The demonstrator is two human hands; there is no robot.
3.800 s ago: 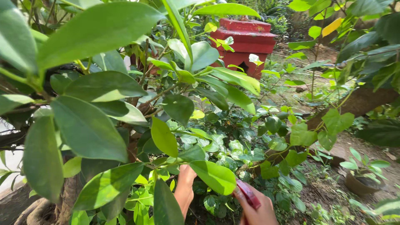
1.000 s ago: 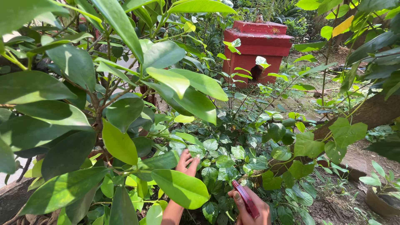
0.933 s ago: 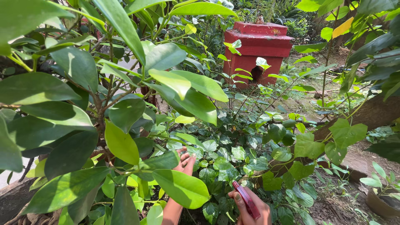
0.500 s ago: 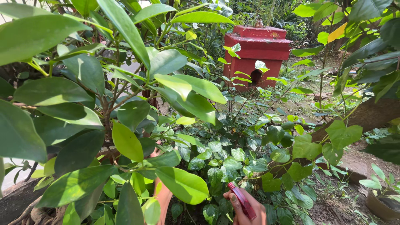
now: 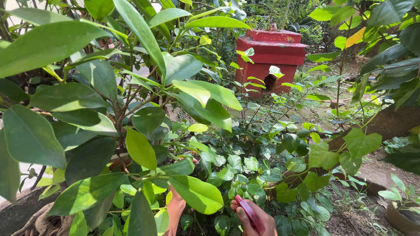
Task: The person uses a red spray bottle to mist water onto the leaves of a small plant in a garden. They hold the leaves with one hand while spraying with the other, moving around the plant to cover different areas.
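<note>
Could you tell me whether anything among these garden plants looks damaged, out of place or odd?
Nothing stands out. The glossy green leaves look whole, the small red-painted masonry structure stands upright, and the right hand holds a slim red tool normally. The left hand is mostly hidden behind foliage.

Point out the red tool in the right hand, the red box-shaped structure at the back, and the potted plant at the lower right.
red tool (image 5: 250,214), head view, on its red handle.
red structure (image 5: 270,47), head view, on its upper front face.
potted plant (image 5: 400,219), head view, on the pot's brown rim.
</note>
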